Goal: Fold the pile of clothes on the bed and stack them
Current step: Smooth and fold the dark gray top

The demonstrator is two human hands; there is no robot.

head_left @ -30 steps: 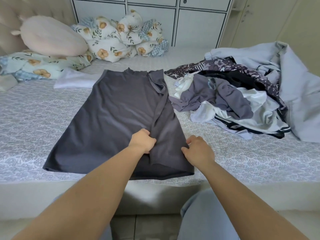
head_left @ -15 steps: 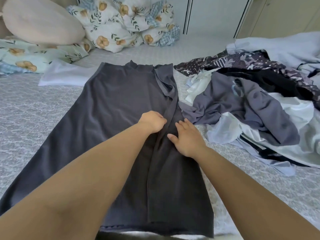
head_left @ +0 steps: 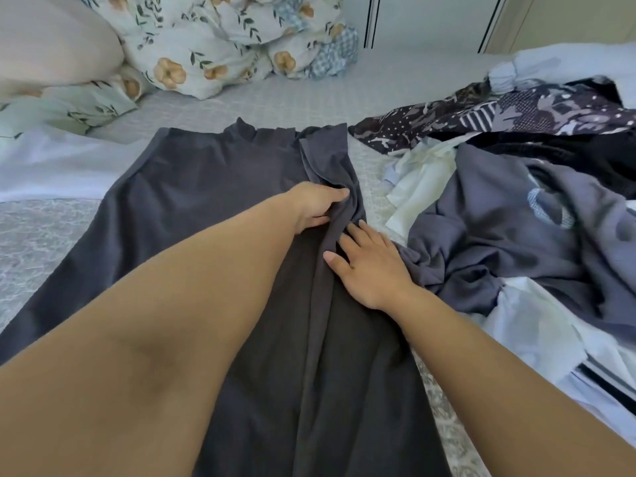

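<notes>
Left hand grips a bunched fold along the dark grey garment, fingers curled into the cloth, apparently pinching. Just nearside and right of it, right hand presses flat, fingers straight. The garment's long axis runs from the grip toward the person. Unfolded pile lies right.

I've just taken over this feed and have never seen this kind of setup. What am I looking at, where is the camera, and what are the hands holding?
There is no machine: a person wears a camera on the head, looking forward and down at their own arms. A dark grey garment lies spread on the bed. The left hand grips a bunched fold along its right side; the right hand presses flat on that fold beside it. The pile of clothes waits to the right, with floral pillows at the far end.
</notes>
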